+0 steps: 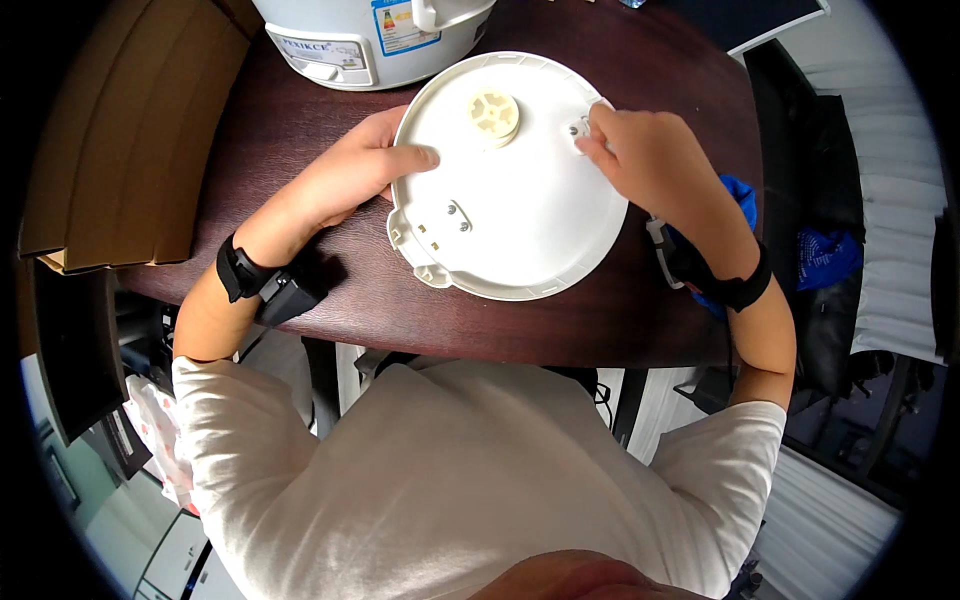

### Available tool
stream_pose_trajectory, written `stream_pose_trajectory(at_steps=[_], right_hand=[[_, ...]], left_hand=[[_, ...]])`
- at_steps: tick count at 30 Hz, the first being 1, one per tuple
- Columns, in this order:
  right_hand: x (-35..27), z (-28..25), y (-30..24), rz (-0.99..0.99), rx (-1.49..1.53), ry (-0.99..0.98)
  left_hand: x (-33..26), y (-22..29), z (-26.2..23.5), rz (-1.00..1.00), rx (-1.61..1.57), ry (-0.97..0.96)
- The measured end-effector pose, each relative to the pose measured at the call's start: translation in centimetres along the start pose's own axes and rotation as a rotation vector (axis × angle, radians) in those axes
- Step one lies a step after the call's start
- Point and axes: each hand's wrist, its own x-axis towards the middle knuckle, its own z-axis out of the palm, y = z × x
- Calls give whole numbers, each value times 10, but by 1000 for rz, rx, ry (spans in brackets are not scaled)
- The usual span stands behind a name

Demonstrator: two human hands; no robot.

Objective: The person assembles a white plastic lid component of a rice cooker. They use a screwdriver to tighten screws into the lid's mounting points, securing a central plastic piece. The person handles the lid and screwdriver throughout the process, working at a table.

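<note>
A round white plastic lid [530, 220], like that of a rice cooker, is turned with its inner side up above the table. My left hand [365, 165] grips its left edge, thumb on top and fingers hidden beneath. My right hand [640, 150] is closed in a pinch at the upper right rim, over a small metal fitting with a screw [574, 131]. What those fingertips hold is too small to make out. A cream round knob-like piece [493, 115] sits on the lid's upper part. Lower left, a small plate with two screws [458, 216] shows near the hinge tabs [420, 255].
Behind the lid stands a white rice cooker body [375, 45] on the dark wood table [480, 335]. An open cardboard box [130, 140] takes up the left side. A blue item [738, 195] lies partly hidden under my right forearm. At the back right is a dark panel with a pale edge [750, 18].
</note>
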Motion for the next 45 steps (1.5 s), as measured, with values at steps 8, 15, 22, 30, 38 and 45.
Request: stream_pose_trajectory(at_steps=[8,15,22,30,38,45], right_hand=[[2,8,-1,-31,-6,-122],[-1,16,1,143,121,-91],[-69,-16,-3,471,64,-137],[-131,29,14,521,151,-112],[-141,22,14,492,1251,411],[-115,-28,4,603,986,-138]], left_hand=[[-1,1,-2,-13,-6,-18],[0,3,-6,-71,-52,-54],[-7,12,2,115,6,-8],[-4,18,5,133,15,29],[5,17,10,89,-48,-54],[2,17,9,90,-45,-60]])
